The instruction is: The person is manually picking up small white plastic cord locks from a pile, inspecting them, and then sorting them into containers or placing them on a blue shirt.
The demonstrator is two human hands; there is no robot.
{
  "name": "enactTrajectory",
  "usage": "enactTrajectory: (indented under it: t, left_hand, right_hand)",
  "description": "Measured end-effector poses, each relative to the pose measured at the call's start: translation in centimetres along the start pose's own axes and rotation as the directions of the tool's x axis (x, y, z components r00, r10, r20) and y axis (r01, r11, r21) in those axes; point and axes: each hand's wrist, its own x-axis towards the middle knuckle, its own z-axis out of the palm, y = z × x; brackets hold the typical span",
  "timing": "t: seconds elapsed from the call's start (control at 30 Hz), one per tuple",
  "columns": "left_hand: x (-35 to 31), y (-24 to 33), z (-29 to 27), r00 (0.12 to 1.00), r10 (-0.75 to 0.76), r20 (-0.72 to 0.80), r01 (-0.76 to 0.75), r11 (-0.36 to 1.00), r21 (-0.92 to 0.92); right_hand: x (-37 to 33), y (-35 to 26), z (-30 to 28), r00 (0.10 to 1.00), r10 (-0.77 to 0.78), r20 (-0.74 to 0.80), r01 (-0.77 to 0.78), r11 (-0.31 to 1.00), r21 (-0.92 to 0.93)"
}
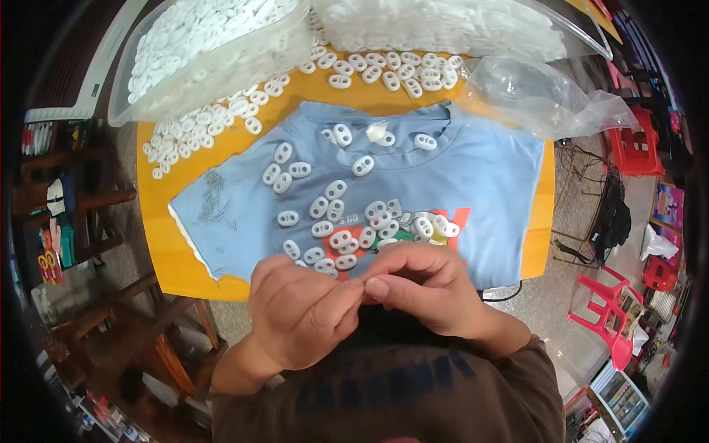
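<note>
My left hand (303,314) and my right hand (428,288) meet at the near edge of the table, fingertips pressed together in a pinch. Whatever they pinch is too small or hidden to make out. Just beyond them a light blue T-shirt (487,177) lies spread flat. Scattered over its front are several white oval plastic pieces with two holes (362,165), some right beside my knuckles. On the shirt's left sleeve rests a loose heap of thin dark bits (212,198), perhaps wire or pins. A small off-white lump (376,132) sits near the collar.
The shirt covers much of a yellow table (166,255). At the back stand a clear bin (214,88) full of white pieces and a second filled bin (443,29). More pieces lie loose around them. A clear plastic bag (546,92) is at back right; a pink stool (609,310) stands right.
</note>
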Motion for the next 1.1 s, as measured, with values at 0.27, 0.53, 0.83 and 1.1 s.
enactTrajectory:
  t: [0.27, 0.53, 0.83, 1.1]
  left_hand:
    - [1.2, -2.0, -0.9, 0.995, -0.068, 0.078, 0.066, 0.997, 0.035]
    - [0.8, -3.6, 0.0, 0.95, -0.22, 0.222, 0.186, 0.969, 0.165]
    - [0.2, -2.5, 0.5, 0.918, -0.188, 0.35, 0.128, 0.974, 0.188]
    - [0.2, -2.0, 1.8, 0.954, -0.014, 0.301, -0.02, 0.994, 0.11]
  right_hand:
    - [-1.5, -0.6, -2.9, 0.827, -0.561, -0.038, 0.424, 0.666, -0.614]
    - [-2.9, 1.1, -6.2, 0.743, -0.606, -0.282, 0.327, 0.698, -0.637]
    - [-2.5, 1.5, -6.7, 0.734, -0.619, -0.278, 0.376, 0.713, -0.592]
    - [-3.0, 1.5, -6.9, 0.728, -0.631, -0.267, 0.43, 0.724, -0.539]
